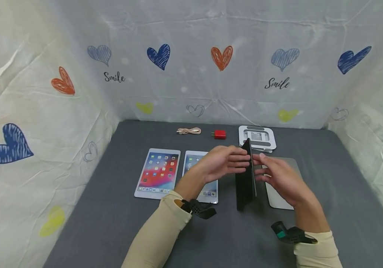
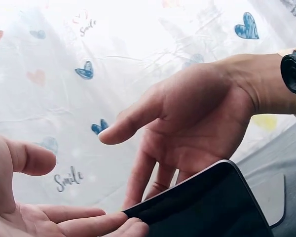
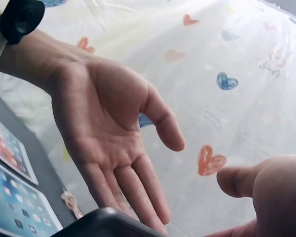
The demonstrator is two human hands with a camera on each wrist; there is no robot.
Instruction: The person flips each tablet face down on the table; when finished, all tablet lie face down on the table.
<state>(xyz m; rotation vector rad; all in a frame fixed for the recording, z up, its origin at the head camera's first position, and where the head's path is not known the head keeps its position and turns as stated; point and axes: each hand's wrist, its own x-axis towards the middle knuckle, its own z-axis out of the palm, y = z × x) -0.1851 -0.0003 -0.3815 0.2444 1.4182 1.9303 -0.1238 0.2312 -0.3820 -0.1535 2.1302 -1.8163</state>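
This is a small curtained-off booth: wrinkled white sheeting printed with blue, orange and yellow scribbled hearts and the black word "Smile" spans the top of the head view and hangs down its left and right sides, walling in a flat, dark-grey desk across the lower middle. What building surrounds it cannot be told.

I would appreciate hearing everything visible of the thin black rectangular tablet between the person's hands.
The thin black rectangular tablet has a glossy, unlit face, a slim grey metallic-looking rim and rounded corners. It is held nearly upright between a white-framed tablet and a flat silver slab; whether it touches the grey tabletop is unclear. The left hand lays straight fingers on its face; the right hand touches the opposite side.
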